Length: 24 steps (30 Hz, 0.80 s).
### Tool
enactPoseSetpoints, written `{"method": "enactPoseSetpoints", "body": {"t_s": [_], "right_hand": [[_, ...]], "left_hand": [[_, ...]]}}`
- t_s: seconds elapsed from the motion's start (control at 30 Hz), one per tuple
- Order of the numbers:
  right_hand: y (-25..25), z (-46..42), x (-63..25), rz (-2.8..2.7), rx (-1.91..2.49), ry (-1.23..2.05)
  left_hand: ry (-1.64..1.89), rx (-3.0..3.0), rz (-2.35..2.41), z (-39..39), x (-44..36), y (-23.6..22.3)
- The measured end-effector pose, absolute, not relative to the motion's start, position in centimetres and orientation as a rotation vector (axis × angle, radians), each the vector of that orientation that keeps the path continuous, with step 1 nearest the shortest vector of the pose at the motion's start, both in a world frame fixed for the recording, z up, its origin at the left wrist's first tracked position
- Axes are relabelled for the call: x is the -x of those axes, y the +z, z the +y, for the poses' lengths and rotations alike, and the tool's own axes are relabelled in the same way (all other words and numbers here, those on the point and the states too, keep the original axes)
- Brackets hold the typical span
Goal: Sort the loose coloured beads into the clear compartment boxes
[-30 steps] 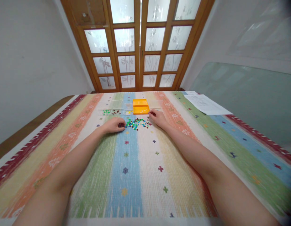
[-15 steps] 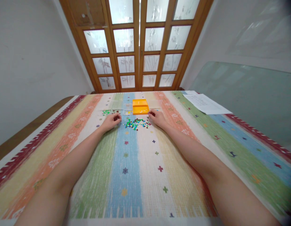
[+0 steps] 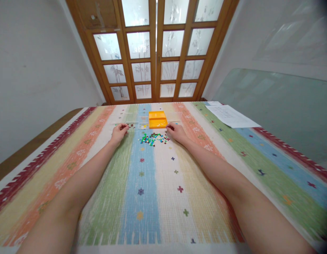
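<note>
A loose pile of tiny coloured pieces (image 3: pixel 152 139), green, blue, dark red and pale, lies on the striped cloth between my hands. My left hand (image 3: pixel 119 133) is left of the pile, over the near edge of a clear plastic box holding small green and dark pieces (image 3: pixel 131 126). Its fingertips are pinched together; whatever they hold is too small to make out. At the pile's right, by the corner of an open yellow box (image 3: pixel 157 115), is my right hand (image 3: pixel 175 132), thumb and finger closed together. White bits lie in the yellow box. Yellow pieces (image 3: pixel 145 126) sit in a clear compartment beside it.
A striped, patterned tablecloth (image 3: pixel 142 176) covers the table. Printed paper sheets (image 3: pixel 230 116) lie at the back right. Behind the table stand wooden doors with glass panes (image 3: pixel 158 63). A pale green panel (image 3: pixel 279 106) leans along the right wall.
My left hand has moved left and slightly away from me, from beside the pile to over the clear box's green pieces. My right hand has stayed nearly still.
</note>
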State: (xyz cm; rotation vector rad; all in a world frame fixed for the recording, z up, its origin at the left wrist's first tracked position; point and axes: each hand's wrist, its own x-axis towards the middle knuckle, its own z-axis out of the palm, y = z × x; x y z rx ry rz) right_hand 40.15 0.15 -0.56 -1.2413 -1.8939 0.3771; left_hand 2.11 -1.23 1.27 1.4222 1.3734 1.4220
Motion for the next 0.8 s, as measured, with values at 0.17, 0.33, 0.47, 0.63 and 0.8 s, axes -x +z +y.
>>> {"method": "enactPoseSetpoints", "body": {"t_s": [0.17,0.33,0.47,0.63,0.8], "right_hand": [[-0.76,0.31,-40.23,-1.900,1.225,0.378],[-0.77,0.34,-40.26,-1.901,1.221,0.376],[-0.66,0.27,-40.22,-1.901,1.236,0.385],[-0.53,0.17,-40.14,-1.904,1.254,0.382],[-0.46,0.15,-40.15,-1.906,1.253,0.386]], "left_hand": [[1.456,-1.292,1.355,-1.02,-2.09,1.05],[1.452,-1.229,1.281,-0.94,-2.05,0.98],[1.412,-1.214,1.220,-1.13,-2.06,1.16],[1.352,-1.252,1.201,-1.45,-2.34,1.32],[1.364,-1.288,1.250,-1.60,-2.53,1.28]]}}
